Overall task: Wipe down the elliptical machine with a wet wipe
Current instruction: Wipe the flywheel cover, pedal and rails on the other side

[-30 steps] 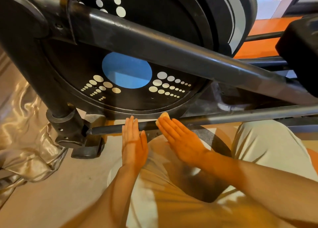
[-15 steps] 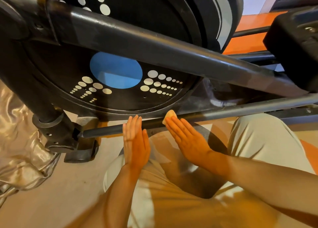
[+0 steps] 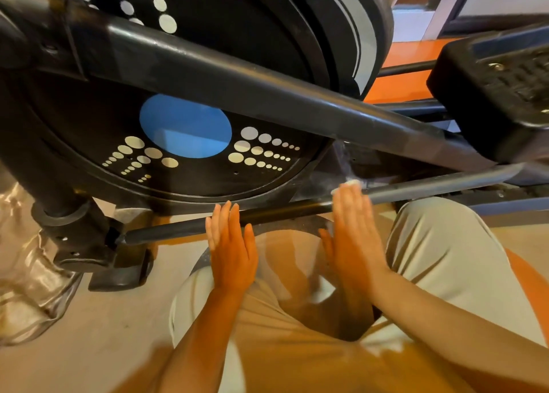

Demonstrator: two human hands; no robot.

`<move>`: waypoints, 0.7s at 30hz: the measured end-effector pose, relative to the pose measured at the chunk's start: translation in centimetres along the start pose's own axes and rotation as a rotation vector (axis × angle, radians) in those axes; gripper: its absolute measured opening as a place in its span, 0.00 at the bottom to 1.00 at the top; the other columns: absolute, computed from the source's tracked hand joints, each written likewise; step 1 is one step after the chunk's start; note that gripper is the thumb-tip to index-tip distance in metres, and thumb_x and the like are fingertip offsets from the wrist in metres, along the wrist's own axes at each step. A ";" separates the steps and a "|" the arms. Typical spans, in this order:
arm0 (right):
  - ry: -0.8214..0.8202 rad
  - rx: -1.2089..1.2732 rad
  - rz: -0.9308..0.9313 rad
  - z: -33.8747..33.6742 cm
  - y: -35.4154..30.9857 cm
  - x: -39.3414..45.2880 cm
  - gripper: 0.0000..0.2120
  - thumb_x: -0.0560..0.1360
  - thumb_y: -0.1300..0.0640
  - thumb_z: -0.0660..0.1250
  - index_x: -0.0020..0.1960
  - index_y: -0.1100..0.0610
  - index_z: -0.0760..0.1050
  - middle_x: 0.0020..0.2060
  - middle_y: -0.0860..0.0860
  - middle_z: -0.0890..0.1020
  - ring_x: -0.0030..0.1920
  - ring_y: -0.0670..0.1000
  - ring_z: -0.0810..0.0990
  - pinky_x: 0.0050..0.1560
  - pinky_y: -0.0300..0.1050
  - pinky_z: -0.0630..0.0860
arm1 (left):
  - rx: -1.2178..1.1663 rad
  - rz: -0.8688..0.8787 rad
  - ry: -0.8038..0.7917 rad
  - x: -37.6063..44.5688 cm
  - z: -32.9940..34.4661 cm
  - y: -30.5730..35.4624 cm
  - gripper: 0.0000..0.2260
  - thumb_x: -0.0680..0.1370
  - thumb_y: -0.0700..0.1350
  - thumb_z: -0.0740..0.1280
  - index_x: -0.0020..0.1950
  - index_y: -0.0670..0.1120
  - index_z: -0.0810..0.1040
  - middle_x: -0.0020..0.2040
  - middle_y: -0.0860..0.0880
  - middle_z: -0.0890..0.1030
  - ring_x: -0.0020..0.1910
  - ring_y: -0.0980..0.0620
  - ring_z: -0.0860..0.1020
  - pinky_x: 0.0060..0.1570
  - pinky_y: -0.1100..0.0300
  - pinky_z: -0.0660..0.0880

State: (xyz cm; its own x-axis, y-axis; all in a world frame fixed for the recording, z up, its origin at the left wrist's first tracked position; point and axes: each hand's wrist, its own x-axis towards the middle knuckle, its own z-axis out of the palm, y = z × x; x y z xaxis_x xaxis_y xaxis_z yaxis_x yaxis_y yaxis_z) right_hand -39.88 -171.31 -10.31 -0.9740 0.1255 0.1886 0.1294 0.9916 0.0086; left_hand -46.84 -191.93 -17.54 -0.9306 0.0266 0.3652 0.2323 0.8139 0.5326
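The small white wet wipe [image 3: 350, 184] sat under my right fingertips on the thin black steel lower rail [image 3: 416, 188] of the black elliptical machine [image 3: 208, 63], just right of the flywheel housing's bottom edge. My right hand [image 3: 355, 238] lay flat, fingers straight and together, pressing the wipe onto the rail; it was motion-blurred, so I could not tell how much of the wipe was covered. My left hand [image 3: 231, 245] was also flat, fingers straight and close, tips touching the same rail further left, holding nothing. The two hands were well apart. Rail ran bare between them and on to the right, under the thick black diagonal crank bar [image 3: 267, 86]. The round black flywheel cover with a blue disc [image 3: 185, 125] was just above. The black ribbed foot pedal [image 3: 499, 89] was at far right. My knees in beige trousers [image 3: 445, 244] were beneath the rail.
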 end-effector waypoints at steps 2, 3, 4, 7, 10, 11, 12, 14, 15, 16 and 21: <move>-0.006 -0.005 -0.106 -0.4 -3.1 1.2 0.32 0.73 0.49 0.69 0.70 0.67 0.69 0.68 0.64 0.71 0.71 0.66 0.66 0.73 0.60 0.61 | -0.003 0.016 0.010 0.0 -0.1 -0.1 0.30 0.84 0.59 0.44 0.72 0.41 0.71 0.72 0.40 0.72 0.73 0.37 0.67 0.72 0.42 0.56; -0.015 -0.024 -0.153 -0.5 -4.6 1.8 0.31 0.71 0.48 0.71 0.68 0.66 0.72 0.65 0.63 0.74 0.69 0.65 0.69 0.72 0.61 0.63 | -0.010 0.014 0.016 0.0 -0.1 -0.2 0.29 0.84 0.59 0.45 0.71 0.41 0.71 0.71 0.40 0.72 0.73 0.37 0.68 0.72 0.42 0.56; -0.033 -0.032 -0.183 -0.5 -5.8 2.2 0.31 0.71 0.46 0.71 0.66 0.65 0.74 0.63 0.62 0.76 0.68 0.64 0.71 0.72 0.61 0.63 | -0.018 0.008 0.021 0.0 0.0 -0.2 0.29 0.84 0.59 0.45 0.71 0.41 0.72 0.71 0.40 0.73 0.72 0.37 0.68 0.72 0.43 0.57; -0.079 -0.037 -0.237 -0.3 -7.1 2.8 0.30 0.72 0.43 0.70 0.66 0.63 0.74 0.62 0.60 0.78 0.66 0.62 0.74 0.72 0.59 0.59 | -0.024 -0.001 0.039 0.1 0.2 -0.3 0.28 0.85 0.59 0.46 0.71 0.41 0.72 0.71 0.40 0.73 0.72 0.38 0.69 0.73 0.42 0.56; -0.076 -0.027 -0.239 -0.9 -4.2 2.2 0.32 0.72 0.45 0.71 0.69 0.62 0.72 0.63 0.60 0.77 0.66 0.61 0.74 0.72 0.61 0.64 | -0.015 0.007 0.039 0.0 0.2 -0.1 0.23 0.84 0.54 0.51 0.71 0.41 0.72 0.71 0.40 0.73 0.73 0.39 0.68 0.74 0.40 0.56; -0.063 -0.015 -0.195 -1.4 -2.5 2.0 0.30 0.73 0.46 0.70 0.69 0.61 0.71 0.62 0.59 0.76 0.64 0.61 0.74 0.70 0.61 0.68 | -0.007 0.005 0.041 0.0 0.2 0.0 0.23 0.83 0.53 0.52 0.71 0.41 0.72 0.70 0.40 0.73 0.73 0.39 0.68 0.74 0.40 0.56; -0.047 -0.005 -0.136 -1.8 -0.6 1.8 0.28 0.74 0.47 0.68 0.69 0.61 0.70 0.62 0.58 0.75 0.64 0.60 0.72 0.69 0.59 0.68 | -0.002 -0.001 0.040 0.0 0.1 0.1 0.23 0.83 0.52 0.52 0.71 0.41 0.72 0.71 0.40 0.73 0.73 0.38 0.68 0.73 0.40 0.56; -0.025 -0.037 -0.007 -2.3 3.1 1.3 0.27 0.78 0.46 0.61 0.71 0.60 0.66 0.66 0.58 0.72 0.69 0.59 0.68 0.74 0.58 0.61 | -0.009 -0.017 0.038 0.0 0.1 0.2 0.23 0.83 0.53 0.52 0.71 0.41 0.72 0.71 0.40 0.73 0.73 0.38 0.68 0.73 0.41 0.56; -0.017 -0.069 0.040 -2.5 4.3 1.0 0.27 0.80 0.47 0.56 0.73 0.61 0.65 0.68 0.59 0.71 0.72 0.60 0.65 0.76 0.58 0.56 | -0.014 -0.020 0.039 0.0 0.1 0.2 0.23 0.83 0.53 0.52 0.71 0.41 0.72 0.71 0.40 0.73 0.73 0.38 0.68 0.73 0.41 0.56; -0.006 -0.091 0.076 -2.5 5.0 0.8 0.28 0.81 0.46 0.52 0.74 0.63 0.64 0.70 0.61 0.70 0.74 0.61 0.63 0.76 0.58 0.54 | -0.012 -0.017 0.042 0.0 0.2 0.1 0.23 0.83 0.53 0.52 0.71 0.41 0.72 0.71 0.40 0.73 0.73 0.38 0.68 0.73 0.41 0.56; 0.009 0.057 0.170 -1.2 0.5 1.2 0.33 0.78 0.45 0.63 0.75 0.63 0.61 0.74 0.62 0.65 0.76 0.61 0.58 0.76 0.56 0.50 | -0.008 -0.051 0.066 0.1 0.4 0.7 0.23 0.82 0.52 0.53 0.69 0.39 0.74 0.70 0.39 0.74 0.73 0.38 0.68 0.74 0.42 0.54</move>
State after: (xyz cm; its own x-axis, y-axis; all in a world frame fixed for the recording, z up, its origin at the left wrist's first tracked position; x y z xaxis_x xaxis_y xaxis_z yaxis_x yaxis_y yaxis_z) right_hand -40.75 -170.70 -8.89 -0.9374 0.2910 0.1914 0.2807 0.9565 -0.0795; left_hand -46.89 -191.12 -17.40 -0.9206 -0.0533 0.3870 0.1876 0.8085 0.5578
